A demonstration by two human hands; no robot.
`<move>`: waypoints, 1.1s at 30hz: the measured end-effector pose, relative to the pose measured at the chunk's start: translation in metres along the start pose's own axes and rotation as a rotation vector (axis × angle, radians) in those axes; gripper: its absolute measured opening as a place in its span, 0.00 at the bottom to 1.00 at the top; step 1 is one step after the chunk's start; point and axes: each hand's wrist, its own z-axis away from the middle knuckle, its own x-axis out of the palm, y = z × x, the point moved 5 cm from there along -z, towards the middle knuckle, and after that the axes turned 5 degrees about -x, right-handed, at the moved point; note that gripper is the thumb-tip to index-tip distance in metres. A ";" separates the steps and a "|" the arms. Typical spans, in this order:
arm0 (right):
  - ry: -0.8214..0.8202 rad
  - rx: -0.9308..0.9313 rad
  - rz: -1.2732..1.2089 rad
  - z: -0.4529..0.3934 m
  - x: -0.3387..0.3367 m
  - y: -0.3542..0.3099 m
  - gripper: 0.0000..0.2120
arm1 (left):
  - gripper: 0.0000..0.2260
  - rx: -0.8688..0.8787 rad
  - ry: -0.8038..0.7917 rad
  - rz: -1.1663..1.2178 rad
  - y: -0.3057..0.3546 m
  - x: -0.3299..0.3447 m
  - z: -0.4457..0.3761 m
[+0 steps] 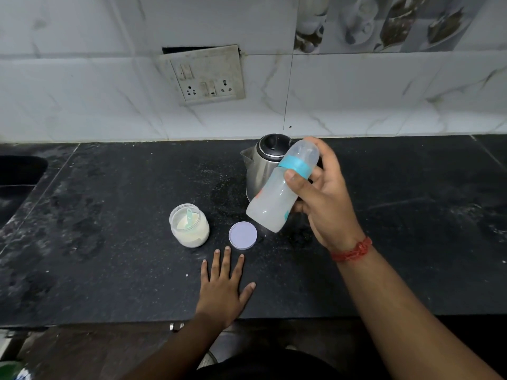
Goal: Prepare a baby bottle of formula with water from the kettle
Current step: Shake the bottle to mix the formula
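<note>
My right hand (pixel 323 198) grips a baby bottle (pixel 277 198) in the air, tilted with its capped top up and to the right. The bottle has a blue collar, a clear cap and cloudy white liquid inside. Behind it a steel kettle (pixel 259 165) with a black lid stands on the black counter (pixel 109 215), partly hidden by the bottle. An open jar of formula powder (pixel 189 229) with a green scoop inside stands to the left. Its lilac lid (pixel 243 235) lies flat beside it. My left hand (pixel 223 286) rests flat on the counter with fingers spread, just in front of the lid.
A sink (pixel 19 171) is cut into the counter at the far left. A switch and socket plate (pixel 205 75) hangs on the tiled wall behind. The counter's front edge runs just under my left wrist.
</note>
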 end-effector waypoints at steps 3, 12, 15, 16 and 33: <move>-0.014 -0.020 0.008 0.001 0.003 -0.008 0.33 | 0.34 -0.002 -0.002 -0.001 0.000 0.001 0.000; -0.069 -0.070 -0.010 -0.001 0.006 -0.031 0.33 | 0.34 -0.007 -0.013 0.008 0.000 0.002 0.000; -0.044 -0.055 0.019 -0.003 0.000 -0.023 0.32 | 0.34 -0.008 -0.027 0.011 0.000 0.001 0.000; -0.032 -0.045 0.050 -0.003 -0.004 -0.018 0.32 | 0.34 -0.004 -0.029 0.013 0.000 0.001 0.000; 0.070 0.096 0.805 -0.007 -0.065 0.120 0.41 | 0.31 0.036 0.158 0.246 0.005 -0.050 -0.021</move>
